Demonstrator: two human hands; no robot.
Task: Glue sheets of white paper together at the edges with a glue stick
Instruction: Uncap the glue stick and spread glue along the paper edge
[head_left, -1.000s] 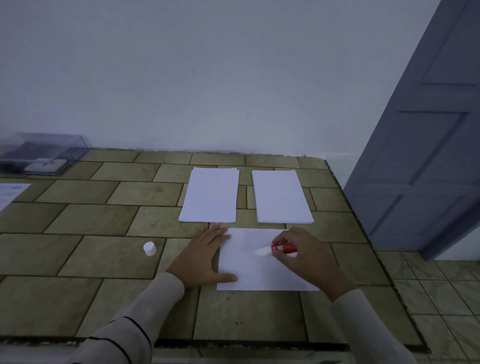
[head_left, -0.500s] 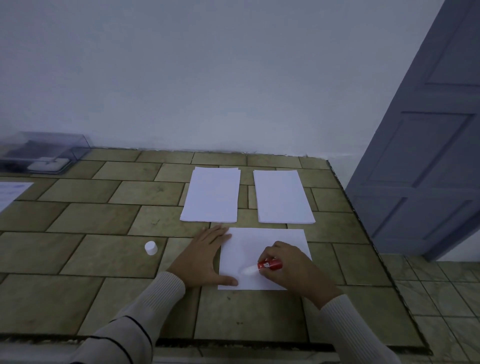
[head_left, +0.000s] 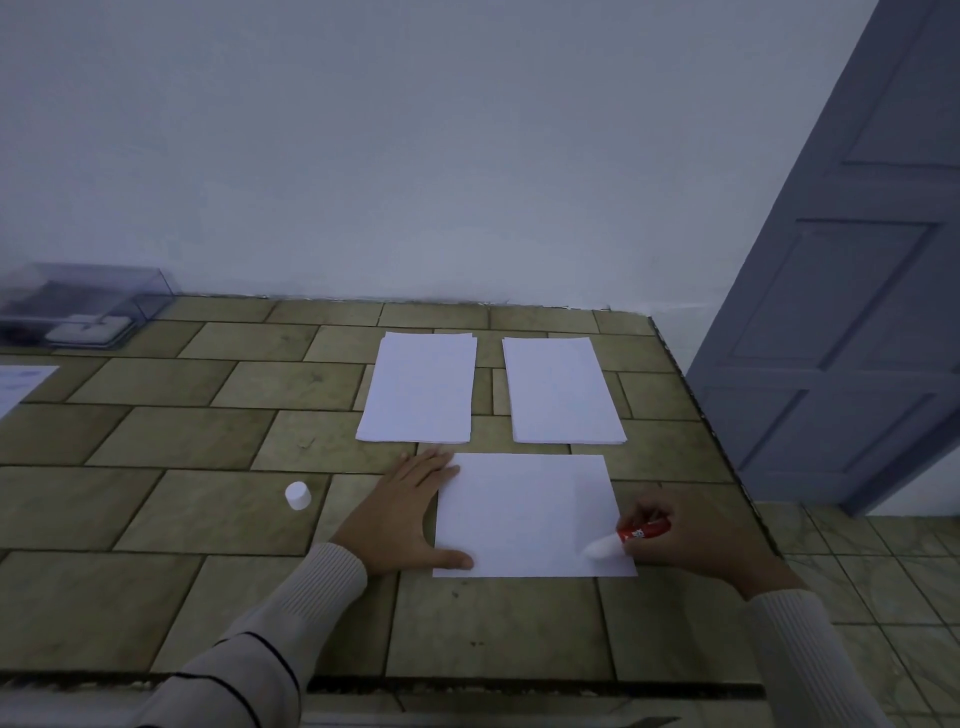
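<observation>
A single white sheet (head_left: 524, 514) lies on the tiled counter in front of me. My left hand (head_left: 402, 514) lies flat with straight fingers on the sheet's left edge, thumb on its near left corner. My right hand (head_left: 680, 545) grips a red glue stick (head_left: 631, 535), whose white tip touches the sheet near its near right corner. Behind the sheet lie two stacks of white paper, the left stack (head_left: 421, 387) and the right stack (head_left: 563, 389). The glue stick's white cap (head_left: 298, 495) stands on the counter to the left.
The tiled counter (head_left: 182, 509) ends at a dark edge on the right, with a blue-grey door (head_left: 852, 291) beyond it. A clear plastic box (head_left: 83, 304) sits at the far left by the wall. Another paper (head_left: 15, 384) lies at the left border.
My right hand has carried the glue stick from the sheet's near left part along the near edge to its near right corner. The left hand has stayed in place.
</observation>
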